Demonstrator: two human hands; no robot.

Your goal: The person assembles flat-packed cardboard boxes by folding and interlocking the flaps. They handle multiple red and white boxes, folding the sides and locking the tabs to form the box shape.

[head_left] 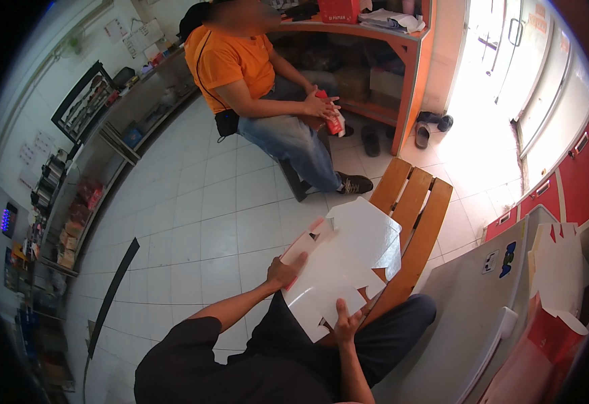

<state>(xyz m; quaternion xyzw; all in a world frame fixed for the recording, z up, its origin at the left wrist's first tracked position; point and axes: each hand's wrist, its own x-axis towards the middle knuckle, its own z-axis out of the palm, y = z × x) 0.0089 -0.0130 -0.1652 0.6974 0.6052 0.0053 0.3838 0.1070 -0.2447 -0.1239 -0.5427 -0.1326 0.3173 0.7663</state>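
Note:
A flat cardboard box blank (338, 259), glossy white on the face toward me, is held tilted above my lap. Its edges carry cut tabs and notches, and a strip of red shows along the left side. My left hand (284, 272) grips that left edge, thumb on the white face and fingers behind. My right hand (346, 319) pinches the near edge by a notch, thumb up on the white face, its other fingers partly hidden. The blank overlaps a slatted wooden bench (412, 222) beyond my knees.
Ahead, a seated person in an orange shirt (244, 67) handles a red and white carton (335, 121). Behind stands an orange counter (402, 87). At my right are a grey cabinet (456, 323) and red and white cardboard pieces (553, 330). Steel shelving (116, 145) lines the left wall.

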